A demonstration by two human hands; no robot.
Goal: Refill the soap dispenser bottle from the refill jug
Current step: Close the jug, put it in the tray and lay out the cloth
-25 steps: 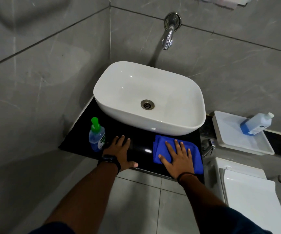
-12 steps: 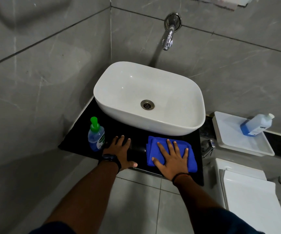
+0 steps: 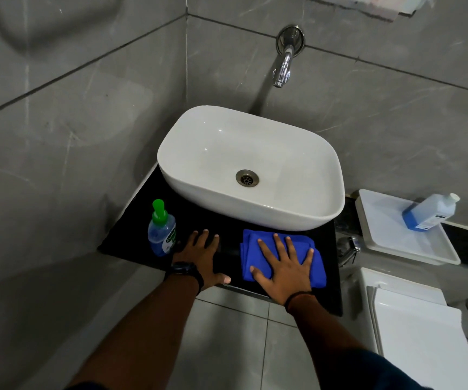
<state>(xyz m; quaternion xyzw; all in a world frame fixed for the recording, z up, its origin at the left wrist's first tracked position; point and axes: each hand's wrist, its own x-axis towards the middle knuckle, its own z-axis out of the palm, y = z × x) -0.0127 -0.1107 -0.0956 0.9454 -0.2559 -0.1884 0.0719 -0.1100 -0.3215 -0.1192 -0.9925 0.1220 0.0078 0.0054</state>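
Head view: your left hand (image 3: 199, 257) lies flat and empty at lower centre, your right hand (image 3: 284, 266) spread on the cloth (image 3: 318, 273). Dispenser (image 3: 162, 230) stands left, capped; jug (image 3: 428, 212) sits far right in the tray (image 3: 412, 249). Pouring looks unstarted.

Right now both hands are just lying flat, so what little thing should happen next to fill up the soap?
Probably lift the left hand and take hold of the small blue soap bottle with the green cap right beside it. Its cap is on, neither hand holds anything, and the right hand lies flat on the folded blue cloth. The white refill jug of blue liquid sits farther off on the white tray.
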